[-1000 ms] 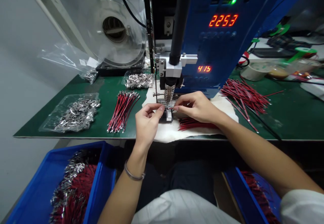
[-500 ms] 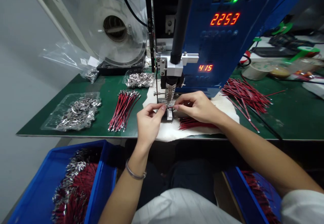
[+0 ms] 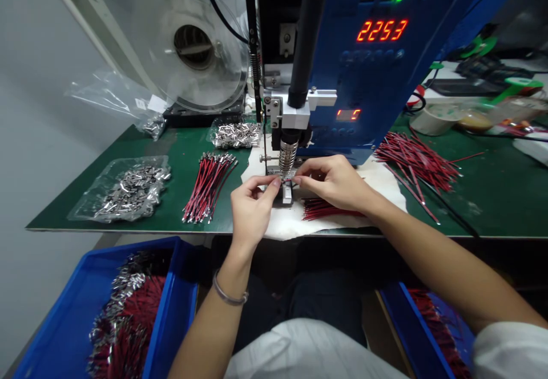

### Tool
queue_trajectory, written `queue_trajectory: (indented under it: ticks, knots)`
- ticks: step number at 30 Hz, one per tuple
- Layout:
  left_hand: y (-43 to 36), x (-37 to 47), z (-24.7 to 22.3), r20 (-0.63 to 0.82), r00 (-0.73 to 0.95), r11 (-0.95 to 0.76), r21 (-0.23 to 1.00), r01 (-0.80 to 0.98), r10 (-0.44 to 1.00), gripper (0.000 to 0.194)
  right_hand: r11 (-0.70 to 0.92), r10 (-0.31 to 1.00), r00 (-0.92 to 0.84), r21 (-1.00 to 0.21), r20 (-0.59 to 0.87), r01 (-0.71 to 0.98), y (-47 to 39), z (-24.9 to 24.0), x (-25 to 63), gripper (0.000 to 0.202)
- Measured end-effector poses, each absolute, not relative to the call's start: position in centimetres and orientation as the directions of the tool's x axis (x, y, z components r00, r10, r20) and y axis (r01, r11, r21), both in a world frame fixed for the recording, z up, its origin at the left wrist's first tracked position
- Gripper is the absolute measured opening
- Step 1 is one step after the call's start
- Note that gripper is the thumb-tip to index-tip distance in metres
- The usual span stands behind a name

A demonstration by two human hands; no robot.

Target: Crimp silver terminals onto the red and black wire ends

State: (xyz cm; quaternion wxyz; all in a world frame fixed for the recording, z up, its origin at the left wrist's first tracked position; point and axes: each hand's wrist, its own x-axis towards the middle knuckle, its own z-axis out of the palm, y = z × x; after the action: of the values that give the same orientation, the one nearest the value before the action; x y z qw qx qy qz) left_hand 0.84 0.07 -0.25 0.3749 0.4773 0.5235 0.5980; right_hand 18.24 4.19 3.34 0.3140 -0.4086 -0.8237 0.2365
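Observation:
My left hand (image 3: pixel 252 202) is closed in a pinch at the metal fixture (image 3: pixel 287 193), under the spring-wrapped tip (image 3: pixel 288 156) of a blue soldering machine (image 3: pixel 355 76). What its thumb and forefinger hold is too small to make out. From the other side my right hand (image 3: pixel 331 179) pinches a thin red-and-black wire (image 3: pixel 289 181) right under the tip. The fingertips of both hands almost meet there. Below my right hand a bundle of red-and-black wires (image 3: pixel 327 209) lies on white paper (image 3: pixel 285 228), partly covered by the hand.
Wires with metal ends (image 3: pixel 208 188) lie left of the paper, beside plastic trays of small metal parts (image 3: pixel 135 190). A loose wire pile (image 3: pixel 417 162) lies to the right. Blue bins (image 3: pixel 171 287) stand below the table edge. A clear reel (image 3: pixel 149 42) stands behind.
Both hands have stayed practically still at the tip. The lower red display read 415 and now shows only some of its digits lit.

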Motion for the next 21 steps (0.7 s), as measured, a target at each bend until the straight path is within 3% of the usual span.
queue_trajectory:
  ticks: [21]
  knots:
    - [-0.09, 0.90, -0.29, 0.179, -0.273, -0.175, 0.984, 0.037, 0.945, 0.016, 0.556, 0.824, -0.450, -0.645, 0.344, 0.524, 3.87, 3.27, 18.11, 0.018]
